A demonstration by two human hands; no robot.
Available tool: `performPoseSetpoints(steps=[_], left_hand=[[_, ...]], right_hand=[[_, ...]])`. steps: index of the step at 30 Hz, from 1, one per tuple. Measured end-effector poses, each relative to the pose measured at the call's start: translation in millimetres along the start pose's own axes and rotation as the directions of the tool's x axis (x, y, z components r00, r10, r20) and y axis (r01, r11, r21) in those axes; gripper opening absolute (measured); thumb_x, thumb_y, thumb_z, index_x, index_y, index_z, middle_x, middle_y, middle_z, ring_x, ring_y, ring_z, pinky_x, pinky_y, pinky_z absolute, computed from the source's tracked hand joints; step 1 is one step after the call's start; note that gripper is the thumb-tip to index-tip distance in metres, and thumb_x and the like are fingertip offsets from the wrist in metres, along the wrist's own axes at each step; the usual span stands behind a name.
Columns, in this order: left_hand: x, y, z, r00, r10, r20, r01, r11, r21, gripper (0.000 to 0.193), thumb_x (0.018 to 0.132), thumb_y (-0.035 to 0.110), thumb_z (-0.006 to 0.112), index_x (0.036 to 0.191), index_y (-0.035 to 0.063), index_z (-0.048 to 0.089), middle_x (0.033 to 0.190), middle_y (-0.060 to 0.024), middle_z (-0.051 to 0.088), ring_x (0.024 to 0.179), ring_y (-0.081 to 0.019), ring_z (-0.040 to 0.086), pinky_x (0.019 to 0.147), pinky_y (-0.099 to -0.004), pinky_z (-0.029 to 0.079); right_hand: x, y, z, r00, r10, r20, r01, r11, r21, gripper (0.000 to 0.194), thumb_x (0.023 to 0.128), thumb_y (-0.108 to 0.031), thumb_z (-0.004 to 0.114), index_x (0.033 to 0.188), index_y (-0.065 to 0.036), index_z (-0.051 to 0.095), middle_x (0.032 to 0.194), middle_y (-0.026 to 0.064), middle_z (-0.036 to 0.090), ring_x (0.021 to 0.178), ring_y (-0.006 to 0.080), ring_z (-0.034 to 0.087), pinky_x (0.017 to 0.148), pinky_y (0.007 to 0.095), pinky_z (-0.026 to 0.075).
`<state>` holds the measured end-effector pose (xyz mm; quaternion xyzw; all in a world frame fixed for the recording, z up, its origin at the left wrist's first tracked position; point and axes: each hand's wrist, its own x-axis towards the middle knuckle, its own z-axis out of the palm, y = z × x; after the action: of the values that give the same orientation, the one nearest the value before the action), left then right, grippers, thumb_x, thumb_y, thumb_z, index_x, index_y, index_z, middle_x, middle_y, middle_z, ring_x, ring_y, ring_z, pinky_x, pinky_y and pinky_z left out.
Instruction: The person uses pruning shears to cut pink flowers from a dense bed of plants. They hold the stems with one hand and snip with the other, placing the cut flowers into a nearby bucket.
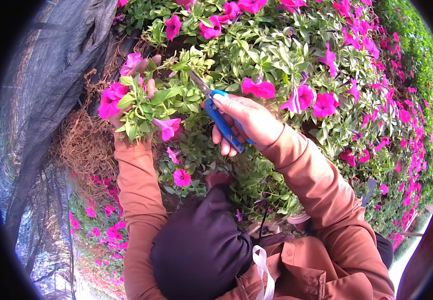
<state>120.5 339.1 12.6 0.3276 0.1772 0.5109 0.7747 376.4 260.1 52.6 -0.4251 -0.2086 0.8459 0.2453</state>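
Note:
My right hand [244, 120] grips blue-handled garden snips [222, 125] near the middle of the view. Their narrow metal blades point up and left into green petunia foliage [197, 62], and look close together. To the left, my left hand [143, 69] is around a bunch of leafy petunia shoots [135, 101] with pink blooms. Leaves hide most of the palm, but some fingers show above the bunch. A pale pink trumpet-shaped bloom [167, 128] hangs at its lower right. The snips' tips are a short way right of my left fingers.
Dense magenta petunias [325, 105] spread up and right. Black shade netting [62, 75] drapes along the left, beside dry brown plant matter [89, 146]. My dark-clothed knee [201, 243] is below, with a white strap [262, 270] hanging near it. A green hedge [422, 56] borders the far right.

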Motion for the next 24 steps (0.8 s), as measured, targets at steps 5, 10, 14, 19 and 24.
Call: performPoseSetpoints(steps=[5, 10, 14, 19, 24], left_hand=[[-4.2, 14.7, -6.9, 1.0, -0.004, 0.011, 0.002, 0.993, 0.117, 0.054, 0.082, 0.008, 0.062, 0.132, -0.0044, 0.044, 0.141, -0.0263, 0.036, 0.082, -0.0249, 0.062, 0.077, -0.0334, 0.057], [-14.2, 25.2, -7.0, 0.98, -0.067, 0.186, 0.053, 0.996, 0.078, 0.07, 0.079, 0.02, 0.07, 0.135, -0.0082, 0.039, 0.143, -0.0313, 0.031, 0.084, -0.0255, 0.065, 0.086, -0.0383, 0.053], [-32.6, 24.8, 8.3, 0.997, -0.03, 0.067, 0.014, 0.972, 0.235, 0.081, 0.074, 0.026, 0.075, 0.136, -0.0104, 0.037, 0.143, -0.03, 0.032, 0.107, -0.0301, 0.059, 0.105, -0.0448, 0.038], [-39.8, 26.5, 11.6, 0.983, -0.06, 0.175, 0.02, 0.975, 0.223, 0.082, 0.073, 0.023, 0.074, 0.136, -0.0103, 0.035, 0.145, -0.0297, 0.03, 0.109, -0.0308, 0.058, 0.105, -0.0437, 0.037], [-41.5, 34.1, 9.8, 0.982, -0.073, 0.175, 0.027, 0.966, 0.256, 0.079, 0.073, 0.018, 0.072, 0.136, -0.0108, 0.035, 0.144, -0.0308, 0.029, 0.106, -0.03, 0.059, 0.102, -0.042, 0.041]], right_hand=[[-19.6, -0.3, 6.9, 0.998, -0.043, 0.049, 0.046, 0.997, -0.065, 0.049, 0.098, -0.043, 0.04, 0.128, -0.004, 0.044, 0.072, 0.0107, 0.062, 0.051, 0.0174, 0.062, 0.045, 0.026, 0.049], [-31.0, 1.2, 18.0, 0.989, -0.072, 0.131, 0.064, 0.996, 0.064, 0.035, 0.098, -0.042, 0.043, 0.109, -0.008, 0.046, 0.069, 0.0094, 0.061, 0.049, 0.0168, 0.06, 0.043, 0.0261, 0.049], [-26.0, 3.0, 24.1, 0.991, -0.011, 0.13, 0.002, 0.998, 0.068, 0.046, 0.099, -0.043, 0.036, 0.123, -0.005, 0.043, 0.073, 0.011, 0.062, 0.051, 0.0188, 0.061, 0.047, 0.0286, 0.051], [-22.6, 5.8, 27.8, 0.994, 0.021, 0.109, -0.026, 0.999, 0.039, 0.051, 0.1, -0.044, 0.033, 0.13, -0.003, 0.041, 0.074, 0.0115, 0.062, 0.053, 0.0193, 0.061, 0.049, 0.0295, 0.051], [-29.0, 7.7, 32.4, 0.996, 0.007, 0.094, -0.005, 1.0, -0.021, 0.051, 0.099, -0.045, 0.034, 0.129, -0.004, 0.042, 0.074, 0.0118, 0.062, 0.053, 0.0188, 0.062, 0.049, 0.0291, 0.051]])
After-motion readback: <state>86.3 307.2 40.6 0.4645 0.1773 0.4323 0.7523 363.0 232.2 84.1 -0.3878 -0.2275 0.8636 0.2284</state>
